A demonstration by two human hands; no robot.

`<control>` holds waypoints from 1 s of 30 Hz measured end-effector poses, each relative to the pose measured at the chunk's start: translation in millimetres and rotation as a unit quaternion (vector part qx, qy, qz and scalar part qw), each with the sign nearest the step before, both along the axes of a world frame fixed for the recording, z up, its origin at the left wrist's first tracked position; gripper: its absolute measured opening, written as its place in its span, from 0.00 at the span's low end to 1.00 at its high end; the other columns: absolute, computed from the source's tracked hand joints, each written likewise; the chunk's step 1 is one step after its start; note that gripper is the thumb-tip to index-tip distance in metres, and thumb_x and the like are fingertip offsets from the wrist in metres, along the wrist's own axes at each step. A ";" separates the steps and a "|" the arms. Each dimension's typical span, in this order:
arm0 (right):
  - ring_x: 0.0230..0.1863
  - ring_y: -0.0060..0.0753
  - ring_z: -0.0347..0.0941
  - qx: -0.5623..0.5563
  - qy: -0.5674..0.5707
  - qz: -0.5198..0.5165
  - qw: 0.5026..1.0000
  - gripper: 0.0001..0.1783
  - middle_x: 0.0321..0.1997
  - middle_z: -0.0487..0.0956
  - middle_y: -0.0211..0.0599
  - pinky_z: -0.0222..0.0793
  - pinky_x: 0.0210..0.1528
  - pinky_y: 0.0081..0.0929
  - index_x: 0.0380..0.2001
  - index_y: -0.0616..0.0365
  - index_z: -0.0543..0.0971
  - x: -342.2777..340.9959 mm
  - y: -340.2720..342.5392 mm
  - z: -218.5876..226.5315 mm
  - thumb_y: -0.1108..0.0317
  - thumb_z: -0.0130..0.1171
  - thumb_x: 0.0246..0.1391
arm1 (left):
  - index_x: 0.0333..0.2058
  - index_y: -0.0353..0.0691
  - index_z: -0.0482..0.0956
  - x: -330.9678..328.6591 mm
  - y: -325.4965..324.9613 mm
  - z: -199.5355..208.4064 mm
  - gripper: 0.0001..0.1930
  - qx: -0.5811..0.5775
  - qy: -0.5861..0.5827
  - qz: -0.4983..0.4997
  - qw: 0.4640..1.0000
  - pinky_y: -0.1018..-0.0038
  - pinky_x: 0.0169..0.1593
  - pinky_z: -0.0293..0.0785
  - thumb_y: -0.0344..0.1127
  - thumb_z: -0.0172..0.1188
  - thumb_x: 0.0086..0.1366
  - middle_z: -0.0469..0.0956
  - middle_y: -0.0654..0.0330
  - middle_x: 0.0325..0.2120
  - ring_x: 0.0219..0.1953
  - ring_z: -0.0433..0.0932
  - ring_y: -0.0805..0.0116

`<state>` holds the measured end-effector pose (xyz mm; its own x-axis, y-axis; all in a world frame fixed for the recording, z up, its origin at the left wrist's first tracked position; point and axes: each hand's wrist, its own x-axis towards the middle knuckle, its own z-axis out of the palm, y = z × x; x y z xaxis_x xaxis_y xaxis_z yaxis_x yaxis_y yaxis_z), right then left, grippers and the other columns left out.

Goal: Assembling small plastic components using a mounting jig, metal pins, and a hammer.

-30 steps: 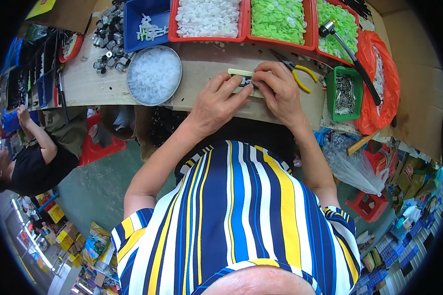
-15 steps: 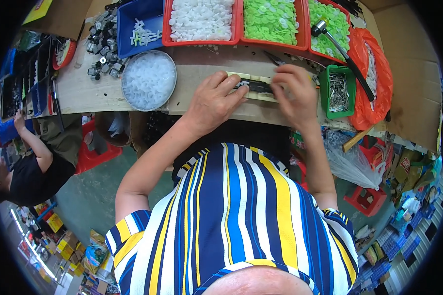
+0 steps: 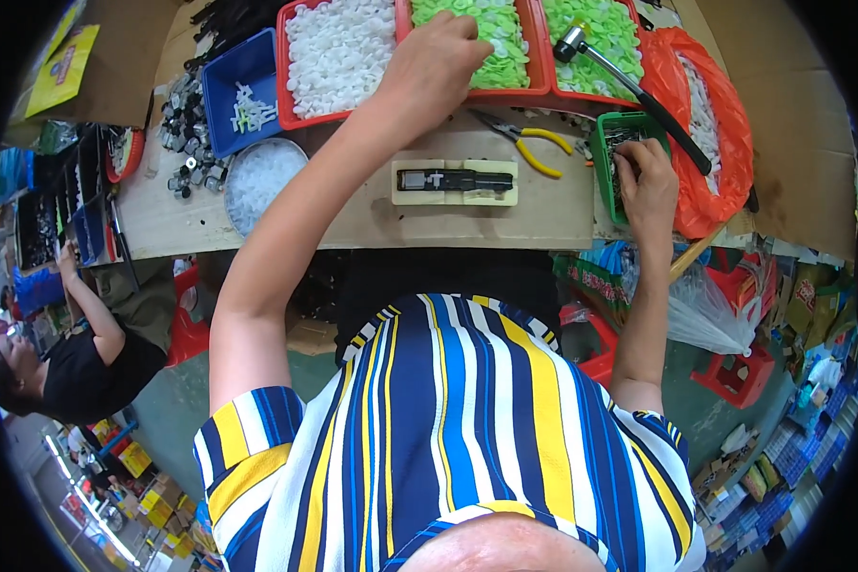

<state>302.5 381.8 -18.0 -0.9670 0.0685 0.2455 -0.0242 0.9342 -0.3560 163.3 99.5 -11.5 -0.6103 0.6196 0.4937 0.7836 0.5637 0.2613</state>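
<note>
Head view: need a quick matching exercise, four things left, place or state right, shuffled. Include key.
Things
1. Bare left hand
2. Bare right hand
3. Yellow-handled metal pliers
4. Long black part

Place or state
A. Lying in a cream rectangular block
B. At the small green plastic box of thin metal pieces
C. On the tan tabletop, handles spread apart
D. At the middle red plastic bin, with light-green plastic pieces

Pairs: 1-D, 2-B, 3-C, 4-A
</note>
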 end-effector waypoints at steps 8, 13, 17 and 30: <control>0.35 0.41 0.80 -0.146 0.040 -0.010 0.988 0.06 0.36 0.81 0.43 0.73 0.38 0.30 0.36 0.63 0.83 7.2 1.5 3.9 0.75 0.62 0.54 | 0.32 0.36 0.83 -43.1 18.4 -19.5 0.06 -0.061 0.024 -0.022 0.998 0.62 0.47 0.73 0.30 0.63 0.58 0.77 0.56 0.33 0.43 0.75 0.56; 0.36 0.29 0.80 -0.239 0.082 0.023 0.967 0.07 0.36 0.83 0.39 0.74 0.40 0.24 0.37 0.63 0.84 -4.2 -25.6 13.8 0.77 0.64 0.53 | 0.33 0.37 0.85 -34.9 16.3 -12.7 0.06 0.020 0.013 -0.015 1.000 0.65 0.43 0.74 0.32 0.63 0.59 0.80 0.56 0.31 0.39 0.78 0.55; 0.37 0.22 0.79 -0.379 0.104 0.044 0.918 0.07 0.36 0.84 0.35 0.73 0.42 0.19 0.37 0.64 0.84 -21.3 -62.5 18.2 0.79 0.65 0.53 | 0.31 0.33 0.85 -0.6 11.9 4.8 0.09 0.187 -0.143 0.009 0.972 0.66 0.37 0.76 0.34 0.64 0.58 0.82 0.53 0.28 0.32 0.81 0.57; 0.40 0.27 0.79 -0.349 0.150 0.129 0.916 0.07 0.38 0.82 0.37 0.73 0.43 0.22 0.36 0.64 0.84 -26.3 -111.3 20.3 0.80 0.66 0.51 | 0.38 0.31 0.83 71.4 -2.2 11.1 0.10 0.353 -0.535 0.038 0.766 0.82 0.37 0.72 0.33 0.65 0.64 0.82 0.63 0.28 0.31 0.78 0.81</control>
